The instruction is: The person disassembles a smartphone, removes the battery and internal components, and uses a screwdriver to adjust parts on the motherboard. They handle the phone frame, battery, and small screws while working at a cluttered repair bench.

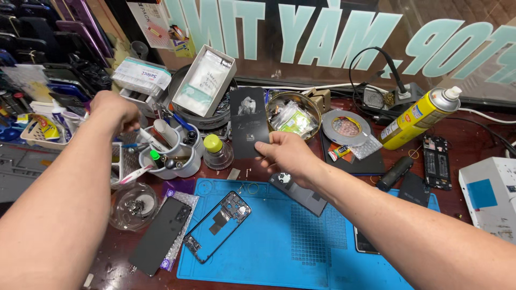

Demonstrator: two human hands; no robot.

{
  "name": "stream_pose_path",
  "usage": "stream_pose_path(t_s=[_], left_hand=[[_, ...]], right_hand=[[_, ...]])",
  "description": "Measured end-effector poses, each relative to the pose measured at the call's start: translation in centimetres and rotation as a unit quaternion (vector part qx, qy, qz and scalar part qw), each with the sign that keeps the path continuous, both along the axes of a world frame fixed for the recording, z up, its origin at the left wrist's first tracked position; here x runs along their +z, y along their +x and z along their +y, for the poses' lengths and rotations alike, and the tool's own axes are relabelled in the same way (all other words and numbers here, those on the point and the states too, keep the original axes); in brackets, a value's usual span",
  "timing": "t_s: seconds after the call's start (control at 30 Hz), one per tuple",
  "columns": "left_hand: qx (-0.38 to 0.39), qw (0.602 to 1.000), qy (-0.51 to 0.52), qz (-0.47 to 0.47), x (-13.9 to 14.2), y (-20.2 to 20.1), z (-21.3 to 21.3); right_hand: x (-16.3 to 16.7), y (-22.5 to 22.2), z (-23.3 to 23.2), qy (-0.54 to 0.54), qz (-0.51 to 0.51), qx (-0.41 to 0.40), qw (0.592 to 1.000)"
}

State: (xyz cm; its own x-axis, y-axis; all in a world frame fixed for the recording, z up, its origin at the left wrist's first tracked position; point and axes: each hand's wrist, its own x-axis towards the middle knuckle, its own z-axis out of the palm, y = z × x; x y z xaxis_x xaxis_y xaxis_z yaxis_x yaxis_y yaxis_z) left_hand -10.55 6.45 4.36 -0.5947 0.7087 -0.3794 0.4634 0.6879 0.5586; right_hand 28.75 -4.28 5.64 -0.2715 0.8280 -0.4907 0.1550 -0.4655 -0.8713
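Blue work mat (301, 252) with a fine grid pattern, black phone frame (217, 225), dark grey phone back (160, 234), black card (249, 122) with a pale grey figure, yellow spray can (416, 117) with white cap, yellow-green bottle cap (212, 143), dark red-brown tabletop (473, 147)

- Work mat (301, 241): on the table (467, 145), front centre.
- Phone frame (217, 225): on the mat's left part.
- Phone (160, 234): left of the frame, off the mat.
- Glass dish (133, 205): left of the phone.
- Cups (172, 156): behind the dish, under the left hand (114, 111).
- Dark panel (249, 122): in the right hand (287, 154), above the mat's back edge.
- Tape roll (345, 127): right of the panel.
- Spray can (419, 117): right of the tape roll, lying tilted.
- Open box (204, 80): behind the cups.
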Motion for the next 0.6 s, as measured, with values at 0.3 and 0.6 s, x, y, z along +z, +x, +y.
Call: stream_pose_path(t_s=[0.3, 0.6], left_hand=[[-0.370, 0.848, -0.286, 0.250, -5.8, -0.3, 6.2], [-0.255, 0.906, -0.214, 0.260, -5.4, 1.0, 4.8]], right_hand=[[-3.4, -0.9, 0.2, -0.009, -0.009, 0.008, 1.000], [-4.6, 1.8, -0.2, -0.020, -0.018, -0.016, 1.000]])
